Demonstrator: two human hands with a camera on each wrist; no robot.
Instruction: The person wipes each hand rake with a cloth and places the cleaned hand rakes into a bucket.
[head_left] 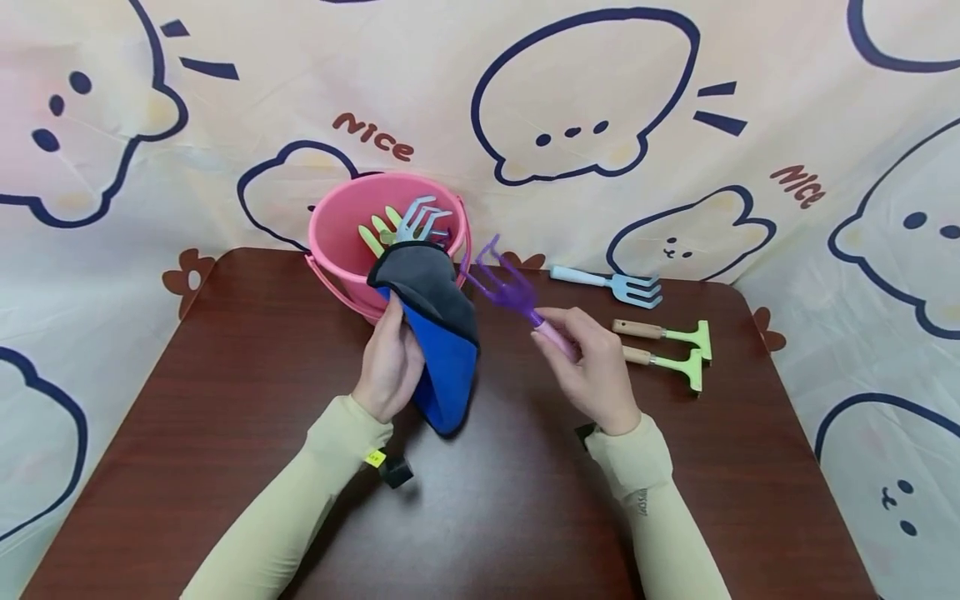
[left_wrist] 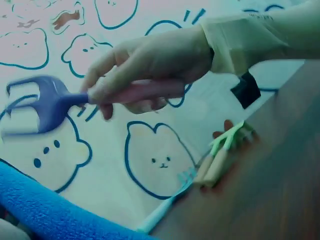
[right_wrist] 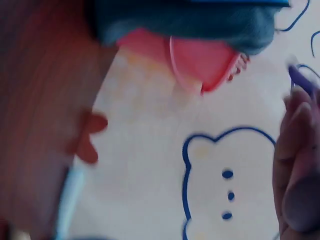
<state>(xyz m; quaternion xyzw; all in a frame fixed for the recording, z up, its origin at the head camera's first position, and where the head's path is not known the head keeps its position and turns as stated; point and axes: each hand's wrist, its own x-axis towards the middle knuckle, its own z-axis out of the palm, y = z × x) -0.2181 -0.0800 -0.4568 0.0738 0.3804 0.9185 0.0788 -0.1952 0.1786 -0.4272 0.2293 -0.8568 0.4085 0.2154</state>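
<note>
Head view: we find both hands occupied, cloth in the left, hand fork in the right.
We record the left hand (head_left: 393,362) pinching a blue-and-grey cloth (head_left: 448,367) with dark edging, held in front of a pink bucket (head_left: 337,225); light-blue prongs (head_left: 422,218) and green tips (head_left: 370,240) show above its upper edge. The right hand (head_left: 594,364) has its fingers closed around the handle of a purple hand fork (head_left: 517,292), raised over the worktop (head_left: 517,517), prongs toward the bucket; contact there we cannot tell. Further right lie a light-blue hand fork (head_left: 630,288) and two green-headed tools (head_left: 694,337) with wooden handles.
</note>
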